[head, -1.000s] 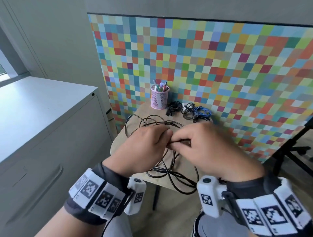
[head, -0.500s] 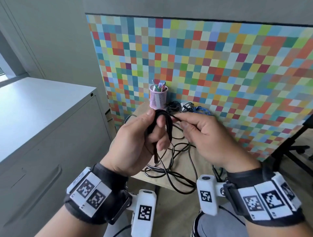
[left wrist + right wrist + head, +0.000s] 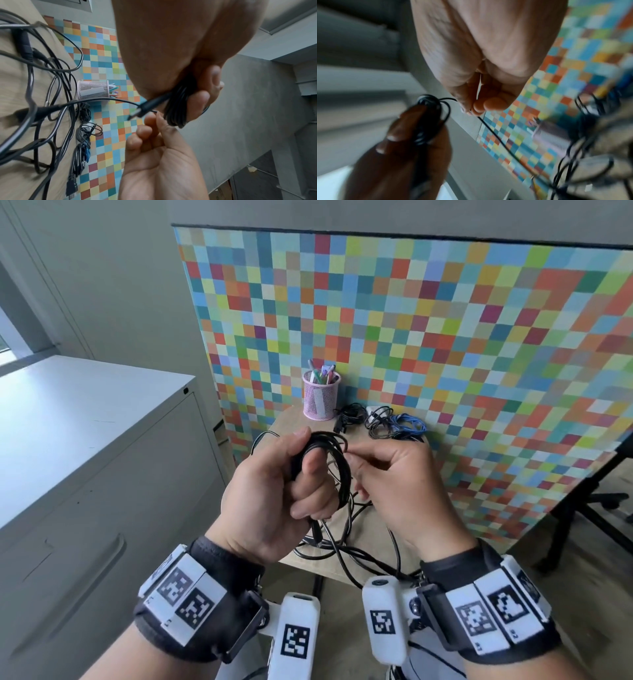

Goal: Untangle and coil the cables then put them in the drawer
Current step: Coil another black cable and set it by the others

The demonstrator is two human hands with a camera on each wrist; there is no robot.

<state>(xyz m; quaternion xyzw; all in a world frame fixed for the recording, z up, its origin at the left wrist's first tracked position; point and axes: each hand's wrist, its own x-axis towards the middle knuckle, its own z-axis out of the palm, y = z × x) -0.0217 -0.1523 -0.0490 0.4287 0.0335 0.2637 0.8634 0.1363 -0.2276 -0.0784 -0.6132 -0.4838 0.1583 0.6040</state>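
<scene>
My left hand (image 3: 291,484) grips a small coil of thin black cable (image 3: 330,446) above the wooden table (image 3: 291,419). In the left wrist view the coil (image 3: 178,108) sits between thumb and fingers, with a plug end (image 3: 145,108) sticking out. My right hand (image 3: 387,474) pinches a loose strand of the same cable (image 3: 496,138) beside the coil. That strand runs down to a tangle of black cables (image 3: 346,542) lying on the table. Coiled cables, black (image 3: 349,414) and blue (image 3: 407,422), lie at the table's back.
A pink mesh pen cup (image 3: 321,398) stands at the back of the table against a multicoloured checkered panel (image 3: 445,337). A grey metal drawer cabinet (image 3: 85,474) stands at the left, its drawers closed. A dark chair base (image 3: 589,508) is at the right.
Both hands rose from the table with the cable. The left hand turned palm up and gathered loops into a coil, while the right hand moved from beside it to feeding a strand.
</scene>
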